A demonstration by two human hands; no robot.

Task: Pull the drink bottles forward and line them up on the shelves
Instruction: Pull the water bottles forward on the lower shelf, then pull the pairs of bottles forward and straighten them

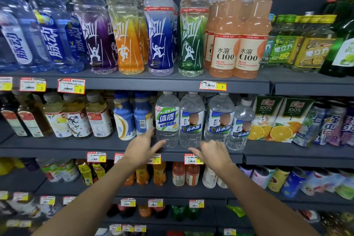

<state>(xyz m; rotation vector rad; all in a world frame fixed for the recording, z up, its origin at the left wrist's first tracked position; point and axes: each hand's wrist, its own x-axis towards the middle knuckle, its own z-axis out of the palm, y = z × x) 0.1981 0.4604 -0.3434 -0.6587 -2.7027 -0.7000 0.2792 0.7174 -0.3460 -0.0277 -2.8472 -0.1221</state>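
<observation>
Head view of a shop's drink shelving. Both bare hands reach to the middle shelf (76, 142). The left hand (142, 146), fingers spread and open, touches the lower part of a clear bottle labelled "体质" (167, 120), which stands at the shelf's front edge; it grips nothing. The right hand (214, 151), loosely open with fingers pointing left, sits just in front of the base of a clear bottle with a blue "补水啦" label (192, 120), holding nothing. Two more "补水啦" bottles (220, 119) stand to the right, then orange juice cartons marked "100%" (268, 119). On the upper shelf (134, 80) stand blue "脉动" bottles (51, 30), four "尖叫" bottles (161, 30) in purple, orange, blue and green, and peach "水溶 C100" bottles (226, 44). Price tags (71, 86) read 5, 5 and 3.
</observation>
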